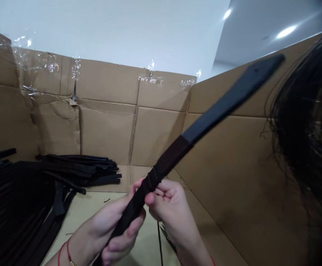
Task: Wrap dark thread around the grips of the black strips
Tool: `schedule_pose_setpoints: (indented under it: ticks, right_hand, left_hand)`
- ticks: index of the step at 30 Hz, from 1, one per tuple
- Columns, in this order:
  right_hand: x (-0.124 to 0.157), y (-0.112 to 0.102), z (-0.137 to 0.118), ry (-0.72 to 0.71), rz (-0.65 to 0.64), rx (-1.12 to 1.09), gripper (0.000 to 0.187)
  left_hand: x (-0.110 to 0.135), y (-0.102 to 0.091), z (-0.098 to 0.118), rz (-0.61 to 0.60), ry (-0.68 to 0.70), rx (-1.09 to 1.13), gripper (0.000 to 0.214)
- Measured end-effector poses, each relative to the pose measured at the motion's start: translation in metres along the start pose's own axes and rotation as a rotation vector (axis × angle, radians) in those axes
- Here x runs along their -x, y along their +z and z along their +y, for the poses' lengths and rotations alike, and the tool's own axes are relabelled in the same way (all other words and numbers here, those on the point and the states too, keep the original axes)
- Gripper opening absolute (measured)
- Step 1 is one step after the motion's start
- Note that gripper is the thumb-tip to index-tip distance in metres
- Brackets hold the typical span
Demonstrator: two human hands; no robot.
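A long black strap (213,114) slants up to the right, its flat, flared end showing a small hole. Dark brown material covers its middle, and several turns of thin dark cord (151,180) ring it near my hands. My left hand (113,218) is closed around the covered lower part from beneath. Beside the turns, my right hand (172,207) is closed in a pinch at the cord, thumb against the strap. A thin dark length of cord (159,244) runs down below my right hand; its upper end is hidden.
Many black straps (16,207) are heaped at left, more (80,168) at the back. A bundle of thin black cords (296,122) hangs at right. Taped cardboard walls (105,129) surround the pale work surface (94,207). A dark pointed item (166,236) lies partly behind my right wrist.
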State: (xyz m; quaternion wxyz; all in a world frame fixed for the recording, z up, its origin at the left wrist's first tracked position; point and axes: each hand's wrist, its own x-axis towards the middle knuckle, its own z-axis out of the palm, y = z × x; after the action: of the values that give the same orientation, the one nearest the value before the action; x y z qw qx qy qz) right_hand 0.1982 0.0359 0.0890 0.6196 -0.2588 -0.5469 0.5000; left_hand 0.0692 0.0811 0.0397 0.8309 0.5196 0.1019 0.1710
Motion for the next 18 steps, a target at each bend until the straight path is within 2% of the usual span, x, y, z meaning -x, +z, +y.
schedule_pose_setpoints:
  ticks: [2,3,4,5,6,7,9,10,12,16,18]
  right_hand:
    - [0.002,0.007,-0.003,-0.072,0.147,0.021,0.026]
    - [0.002,0.01,-0.004,-0.086,0.179,0.016,0.026]
    - [0.003,0.012,-0.004,-0.075,0.168,0.005,0.026]
    - [0.004,0.012,-0.004,-0.035,0.108,-0.001,0.029]
    - [0.005,0.012,-0.004,0.011,0.035,-0.004,0.031]
    - [0.006,0.011,-0.004,0.047,-0.019,-0.001,0.033]
    - [0.007,0.009,-0.002,0.045,-0.013,0.032,0.034]
    - [0.007,0.009,0.0,0.015,0.032,0.059,0.035]
    - [0.007,0.012,0.003,-0.034,0.113,0.116,0.038]
    - [0.008,0.02,0.005,-0.003,0.042,0.171,0.032]
    - [0.01,0.018,0.003,-0.093,0.096,0.172,0.026]
  left_hand:
    - [0.002,0.006,0.0,0.25,0.219,-0.078,0.067]
    - [0.005,0.009,0.0,0.354,0.314,-0.083,0.063]
    - [0.009,0.013,0.0,0.398,0.356,-0.067,0.059]
    - [0.013,0.016,0.001,0.372,0.333,-0.039,0.056]
    - [0.017,0.018,0.001,0.276,0.259,0.011,0.056]
    - [0.021,0.019,0.002,0.129,0.163,0.082,0.056]
    - [0.024,0.016,0.004,-0.134,0.05,0.204,0.058]
    - [0.025,0.014,0.006,-0.195,0.05,0.223,0.059]
    - [0.025,0.008,0.01,-0.17,0.111,0.178,0.058]
    - [0.027,0.008,0.016,-0.078,0.108,0.132,0.051]
    - [0.025,0.016,0.013,-0.071,0.086,0.16,0.054]
